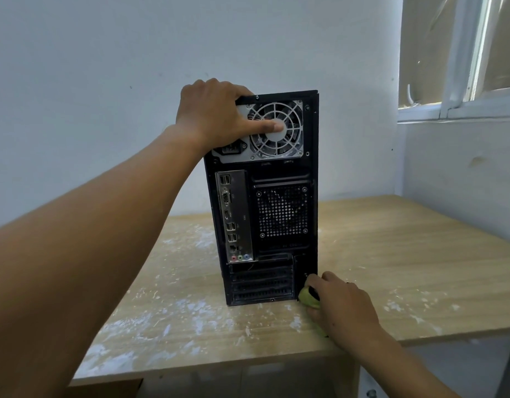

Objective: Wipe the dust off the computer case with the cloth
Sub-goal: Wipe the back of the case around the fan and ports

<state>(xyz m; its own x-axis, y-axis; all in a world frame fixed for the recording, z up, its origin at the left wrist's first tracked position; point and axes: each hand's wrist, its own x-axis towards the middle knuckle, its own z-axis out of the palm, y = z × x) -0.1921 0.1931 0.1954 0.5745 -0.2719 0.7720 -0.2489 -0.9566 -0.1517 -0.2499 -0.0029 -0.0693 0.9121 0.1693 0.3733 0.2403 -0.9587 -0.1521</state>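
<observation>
A black computer case stands upright on a light wooden table, its rear panel with ports and fan grilles facing me. My left hand grips the case's top left corner, fingers curled over the top edge and the thumb stretched across the power supply fan. My right hand holds a bunched yellow-green cloth pressed against the bottom right corner of the rear panel, just above the tabletop. Most of the cloth is hidden under that hand.
White dust and streaks cover the tabletop in front of and left of the case. A white wall stands close behind the case. A window with a white frame sits at the upper right. The table's front edge runs near me.
</observation>
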